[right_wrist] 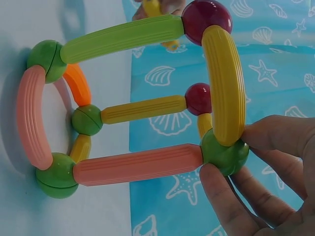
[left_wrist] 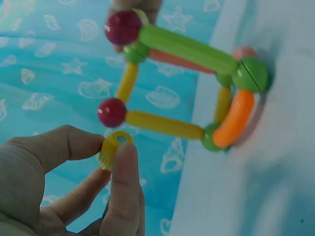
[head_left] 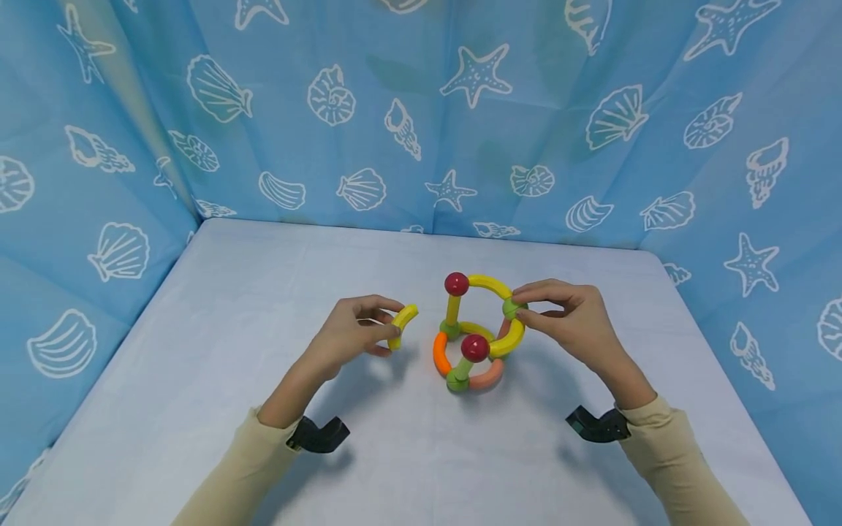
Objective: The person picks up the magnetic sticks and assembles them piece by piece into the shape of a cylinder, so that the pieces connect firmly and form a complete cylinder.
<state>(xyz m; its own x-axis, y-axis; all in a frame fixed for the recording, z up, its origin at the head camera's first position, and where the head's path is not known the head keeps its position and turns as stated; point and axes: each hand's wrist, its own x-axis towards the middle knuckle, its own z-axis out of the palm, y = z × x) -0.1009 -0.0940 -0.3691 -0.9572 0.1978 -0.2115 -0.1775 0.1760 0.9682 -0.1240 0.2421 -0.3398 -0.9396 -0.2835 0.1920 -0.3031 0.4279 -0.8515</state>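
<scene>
My left hand (head_left: 355, 330) pinches a short, curved yellow rod (head_left: 403, 326) between thumb and fingers. In the left wrist view, a round socket shows in the end of that yellow rod (left_wrist: 114, 147). To its right, apart from it, a frame of coloured rods and balls stands on the table. With thumb and fingertips my right hand (head_left: 575, 318) grips a green ball (right_wrist: 224, 152) at the frame's upper right corner. A curved yellow rod (right_wrist: 225, 86) joins that ball to a dark red ball (head_left: 475, 348). The other red ball (head_left: 457, 283) sits at the upper back left.
The frame's lower ring holds an orange rod (head_left: 441, 353), a pink rod (head_left: 487, 375) and green balls. White cloth (head_left: 263, 292) covers the table. Behind and beside it hangs a blue curtain (head_left: 408, 58) with shells and starfish. Each wrist wears a black camera.
</scene>
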